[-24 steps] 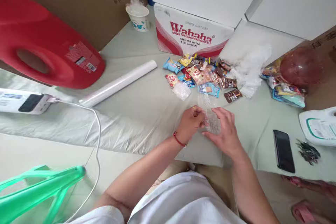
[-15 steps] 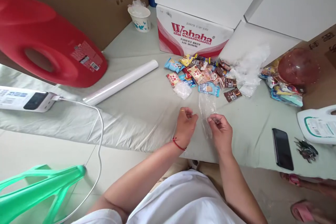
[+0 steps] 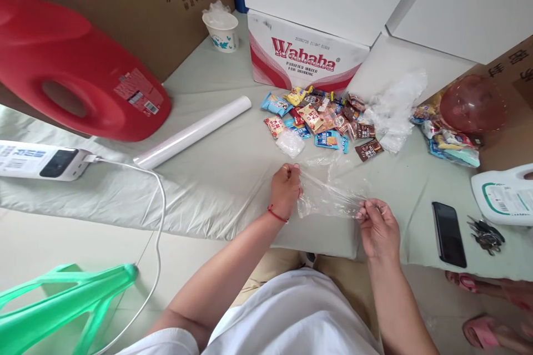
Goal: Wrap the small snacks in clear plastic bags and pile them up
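A clear plastic bag (image 3: pixel 328 197) is stretched sideways between my two hands over the green cloth. My left hand (image 3: pixel 286 188) pinches its left edge, fingers closed, with a red string on the wrist. At the bag's right end, my right hand (image 3: pixel 378 224) grips the film between thumb and fingers. Just beyond lies a pile of small wrapped snacks (image 3: pixel 311 117), with a blue packet (image 3: pixel 327 140) at its near side. A crumpled piece of clear plastic (image 3: pixel 290 143) rests beside the pile, above my left hand.
Left are a red jug (image 3: pixel 83 77), a white roll (image 3: pixel 194 132), a power bank (image 3: pixel 45 161) with a cable and a paper cup (image 3: pixel 220 33). Right are crumpled plastic bags (image 3: pixel 395 111), a phone (image 3: pixel 449 234), keys (image 3: pixel 486 236) and a white bottle (image 3: pixel 506 197). Another person's feet show lower right.
My right hand has moved right and slightly down, and my left hand slightly left. The clear bag, hanging narrow before, is now spread between both hands. The blue packet has shifted a little.
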Demonstrator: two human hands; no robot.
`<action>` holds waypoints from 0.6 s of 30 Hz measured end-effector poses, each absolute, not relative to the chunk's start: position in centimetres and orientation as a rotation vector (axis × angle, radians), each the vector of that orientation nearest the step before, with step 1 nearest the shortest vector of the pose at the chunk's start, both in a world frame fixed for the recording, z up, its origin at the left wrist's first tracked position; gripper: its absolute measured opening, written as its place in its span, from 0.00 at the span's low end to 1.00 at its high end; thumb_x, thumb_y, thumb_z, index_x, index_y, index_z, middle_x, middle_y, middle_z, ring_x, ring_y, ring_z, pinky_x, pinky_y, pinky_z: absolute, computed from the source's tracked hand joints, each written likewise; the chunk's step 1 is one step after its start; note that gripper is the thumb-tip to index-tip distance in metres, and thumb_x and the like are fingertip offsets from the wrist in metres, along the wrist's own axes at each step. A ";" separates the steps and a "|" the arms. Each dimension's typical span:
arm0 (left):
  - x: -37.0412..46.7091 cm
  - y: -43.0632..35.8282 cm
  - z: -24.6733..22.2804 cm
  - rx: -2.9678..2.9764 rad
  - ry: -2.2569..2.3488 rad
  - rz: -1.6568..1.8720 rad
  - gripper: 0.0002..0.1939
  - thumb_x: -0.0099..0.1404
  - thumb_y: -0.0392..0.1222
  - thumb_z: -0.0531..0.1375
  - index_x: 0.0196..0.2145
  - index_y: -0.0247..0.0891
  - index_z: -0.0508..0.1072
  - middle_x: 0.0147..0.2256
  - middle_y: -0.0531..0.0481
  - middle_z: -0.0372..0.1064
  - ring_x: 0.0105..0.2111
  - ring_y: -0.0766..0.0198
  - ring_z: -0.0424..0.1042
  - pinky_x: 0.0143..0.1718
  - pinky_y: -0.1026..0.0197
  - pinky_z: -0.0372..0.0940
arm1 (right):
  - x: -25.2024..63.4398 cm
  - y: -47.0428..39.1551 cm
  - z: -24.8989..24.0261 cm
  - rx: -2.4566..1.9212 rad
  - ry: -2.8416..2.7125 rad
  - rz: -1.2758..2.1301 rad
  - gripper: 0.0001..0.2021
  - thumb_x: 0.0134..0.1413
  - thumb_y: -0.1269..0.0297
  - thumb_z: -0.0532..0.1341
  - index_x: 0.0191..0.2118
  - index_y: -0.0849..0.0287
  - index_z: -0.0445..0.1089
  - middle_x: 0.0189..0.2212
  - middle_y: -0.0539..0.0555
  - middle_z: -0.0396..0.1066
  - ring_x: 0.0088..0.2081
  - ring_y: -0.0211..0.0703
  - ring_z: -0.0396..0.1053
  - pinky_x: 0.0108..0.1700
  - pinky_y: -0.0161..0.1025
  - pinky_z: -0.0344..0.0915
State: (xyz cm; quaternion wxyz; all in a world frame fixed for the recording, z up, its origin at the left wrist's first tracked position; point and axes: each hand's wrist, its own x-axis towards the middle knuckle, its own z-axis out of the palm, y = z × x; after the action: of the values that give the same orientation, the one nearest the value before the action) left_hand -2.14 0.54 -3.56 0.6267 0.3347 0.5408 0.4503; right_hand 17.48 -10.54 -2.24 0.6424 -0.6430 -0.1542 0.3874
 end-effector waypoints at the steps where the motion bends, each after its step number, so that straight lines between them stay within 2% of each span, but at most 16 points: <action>1: -2.5 0.5 -3.5 0.780 1.252 1.018 0.15 0.72 0.53 0.56 0.31 0.42 0.63 0.18 0.63 0.52 0.14 0.71 0.55 0.19 0.65 0.53 | 18.3 -11.5 -2.4 -1.522 -0.356 0.900 0.25 0.37 0.51 0.81 0.36 0.56 0.71 0.32 0.49 0.74 0.29 0.33 0.68 0.33 0.33 0.71; 3: -2.8 0.4 -3.4 0.852 1.286 0.980 0.16 0.73 0.54 0.55 0.31 0.42 0.64 0.18 0.63 0.51 0.14 0.70 0.55 0.20 0.64 0.52 | 20.1 -13.3 -2.3 -1.686 -0.443 0.968 0.27 0.39 0.45 0.79 0.40 0.55 0.72 0.37 0.52 0.76 0.35 0.39 0.73 0.39 0.40 0.76; 5: -2.9 0.2 -3.5 0.966 1.316 0.949 0.17 0.73 0.54 0.54 0.30 0.42 0.64 0.19 0.61 0.52 0.16 0.69 0.56 0.22 0.63 0.53 | 21.5 -14.3 -1.6 -1.899 -0.650 0.962 0.33 0.43 0.41 0.76 0.51 0.53 0.72 0.49 0.58 0.77 0.48 0.50 0.75 0.50 0.50 0.77; 8: -2.6 -0.1 -3.8 1.105 1.328 0.928 0.17 0.73 0.54 0.52 0.30 0.42 0.65 0.19 0.60 0.52 0.18 0.67 0.56 0.24 0.62 0.54 | 22.0 -13.6 0.1 -2.129 -1.087 0.725 0.51 0.40 0.38 0.76 0.68 0.51 0.62 0.68 0.63 0.63 0.67 0.62 0.63 0.66 0.62 0.66; 10: -2.4 -0.2 -3.7 1.154 1.328 0.916 0.17 0.73 0.54 0.52 0.31 0.42 0.65 0.19 0.60 0.51 0.19 0.67 0.55 0.24 0.62 0.53 | 21.0 -11.7 0.9 -2.118 -1.351 0.596 0.55 0.36 0.37 0.77 0.70 0.52 0.60 0.70 0.65 0.60 0.69 0.66 0.58 0.69 0.65 0.60; 11: -2.4 -0.3 -3.6 1.172 1.323 0.907 0.17 0.73 0.54 0.52 0.31 0.43 0.65 0.19 0.60 0.50 0.19 0.67 0.55 0.24 0.62 0.53 | 20.2 -10.5 1.0 -2.071 -1.438 0.558 0.52 0.38 0.38 0.76 0.69 0.52 0.63 0.68 0.64 0.63 0.68 0.65 0.59 0.69 0.65 0.60; 13: -2.6 -0.5 -3.3 1.183 1.303 0.891 0.17 0.73 0.55 0.53 0.31 0.43 0.66 0.18 0.61 0.51 0.18 0.67 0.54 0.24 0.62 0.52 | 18.8 -7.9 1.0 -1.960 -1.443 0.517 0.35 0.50 0.39 0.70 0.60 0.53 0.70 0.58 0.62 0.72 0.60 0.58 0.68 0.63 0.59 0.67; 15: -3.3 -0.7 -3.0 1.133 1.283 0.865 0.17 0.72 0.56 0.53 0.32 0.43 0.67 0.18 0.61 0.51 0.17 0.67 0.54 0.22 0.62 0.51 | 18.0 -5.5 0.5 -1.866 -1.252 0.591 0.21 0.59 0.42 0.64 0.48 0.54 0.74 0.42 0.57 0.76 0.45 0.49 0.73 0.49 0.49 0.75; 16: -3.9 -0.8 -3.0 1.078 1.282 0.845 0.17 0.72 0.57 0.53 0.32 0.43 0.67 0.17 0.61 0.50 0.16 0.67 0.53 0.21 0.62 0.50 | 17.9 -4.5 0.3 -1.821 -1.118 0.662 0.19 0.59 0.43 0.64 0.43 0.54 0.73 0.36 0.54 0.74 0.38 0.45 0.72 0.40 0.43 0.74; 18: -5.5 -1.1 -3.0 0.954 1.305 0.801 0.17 0.70 0.57 0.53 0.33 0.43 0.67 0.16 0.62 0.48 0.15 0.67 0.53 0.19 0.63 0.49 | 18.4 -3.1 -0.3 -1.749 -0.859 0.811 0.20 0.52 0.43 0.68 0.37 0.55 0.70 0.27 0.48 0.69 0.29 0.39 0.67 0.26 0.35 0.65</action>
State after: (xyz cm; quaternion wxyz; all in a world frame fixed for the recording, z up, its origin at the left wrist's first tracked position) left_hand -5.52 -1.11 -3.03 0.6199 0.4150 0.5676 0.3484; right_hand 18.44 -3.06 -0.29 0.4929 -0.7210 -0.3540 0.3345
